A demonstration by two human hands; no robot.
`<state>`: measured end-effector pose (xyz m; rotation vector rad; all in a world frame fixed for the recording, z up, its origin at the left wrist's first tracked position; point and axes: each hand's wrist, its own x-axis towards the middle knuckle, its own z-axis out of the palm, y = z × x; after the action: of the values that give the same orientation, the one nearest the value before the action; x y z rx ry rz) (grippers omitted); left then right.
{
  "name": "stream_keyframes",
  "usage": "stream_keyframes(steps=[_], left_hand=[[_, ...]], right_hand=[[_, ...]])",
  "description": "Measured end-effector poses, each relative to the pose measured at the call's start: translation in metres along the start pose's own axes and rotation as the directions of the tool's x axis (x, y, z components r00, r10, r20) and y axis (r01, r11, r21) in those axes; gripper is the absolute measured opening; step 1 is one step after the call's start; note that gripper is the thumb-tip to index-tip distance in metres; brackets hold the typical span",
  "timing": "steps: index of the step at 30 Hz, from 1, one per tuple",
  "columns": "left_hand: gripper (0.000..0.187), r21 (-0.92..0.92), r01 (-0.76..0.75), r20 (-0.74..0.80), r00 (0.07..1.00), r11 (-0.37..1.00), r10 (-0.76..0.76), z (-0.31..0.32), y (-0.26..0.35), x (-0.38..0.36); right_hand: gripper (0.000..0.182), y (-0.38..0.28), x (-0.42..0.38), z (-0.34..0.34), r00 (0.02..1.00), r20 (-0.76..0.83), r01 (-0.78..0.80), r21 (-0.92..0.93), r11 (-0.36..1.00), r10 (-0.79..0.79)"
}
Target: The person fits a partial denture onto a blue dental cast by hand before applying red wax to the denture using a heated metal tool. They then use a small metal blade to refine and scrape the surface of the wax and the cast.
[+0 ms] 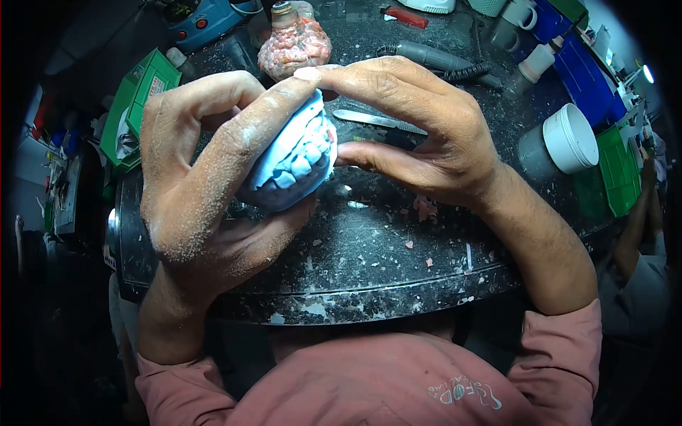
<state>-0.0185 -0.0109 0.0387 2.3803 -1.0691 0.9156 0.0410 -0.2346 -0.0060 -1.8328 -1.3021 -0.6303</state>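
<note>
A light blue dental cast [298, 157] with moulded teeth is held up over the dark, speckled table [369, 263]. My left hand [213, 156], dusted with pale powder, wraps round the cast from the left, with fingers over its top and the thumb below. My right hand [419, 128] touches it from the right, its index fingertip at the cast's top edge and its thumb against the right side. A metal knife-like tool [376, 119] lies on the table behind the right hand. Part of the cast is hidden by the left fingers.
At the back stands a lumpy pink-coated burner [295, 48], near a grey handpiece [433, 59] and a red object [406, 18]. A white tub [570, 138] and green bin [616, 170] are at right, another green bin [142, 99] at left. Another person's arm [636, 220] shows far right.
</note>
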Motion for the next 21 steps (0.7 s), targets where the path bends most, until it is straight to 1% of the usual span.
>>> stream_keyframes(steps=[4, 6, 7, 9, 12, 16, 18, 21], left_hand=[[0.061, -0.029, 0.006, -0.014, 1.000, 1.000, -0.006, 0.0012, 0.0001, -0.0001], [0.062, -0.111, 0.036, -0.019, 0.999, 0.993, -0.038, 0.0018, -0.0015, -0.0008], [0.062, -0.111, 0.035, -0.019, 0.999, 0.993, -0.038, 0.0022, -0.0029, -0.0006], [0.063, -0.219, 0.045, -0.041, 0.998, 0.975, -0.055, 0.0024, -0.0053, -0.0008], [0.064, -0.261, 0.038, -0.083, 0.995, 0.965, -0.061, 0.0058, -0.0023, -0.0012], [0.062, -0.278, 0.046, -0.082, 0.994, 0.959, -0.072, 0.0066, -0.0027, -0.0024], [0.063, -0.257, 0.067, -0.044, 0.996, 0.964, -0.081, 0.0042, -0.0053, -0.0037], [0.065, -0.297, 0.042, -0.059, 0.996, 0.954, -0.062, 0.0051, -0.0061, -0.0029]], right_hand=[[0.061, 0.0009, 0.0002, -0.0008, 1.000, -0.010, 0.027, -0.003, 1.000, -0.027], [0.061, 0.0002, 0.0004, -0.0028, 0.999, -0.012, 0.046, -0.011, 0.999, -0.047], [0.061, -0.0011, 0.0016, -0.0045, 0.999, -0.019, 0.033, -0.001, 0.999, -0.033], [0.061, -0.0021, 0.0036, -0.0065, 0.999, -0.025, 0.021, 0.011, 1.000, -0.020], [0.060, -0.0019, 0.0044, -0.0073, 0.997, -0.041, 0.059, 0.007, 0.998, -0.058], [0.060, -0.0016, 0.0038, -0.0060, 0.997, -0.048, 0.057, 0.013, 0.998, -0.056], [0.060, -0.0017, 0.0038, -0.0063, 0.997, -0.051, 0.059, 0.011, 0.998, -0.058], [0.060, -0.0031, 0.0044, -0.0077, 0.995, -0.062, 0.075, -0.023, 0.997, -0.076]])
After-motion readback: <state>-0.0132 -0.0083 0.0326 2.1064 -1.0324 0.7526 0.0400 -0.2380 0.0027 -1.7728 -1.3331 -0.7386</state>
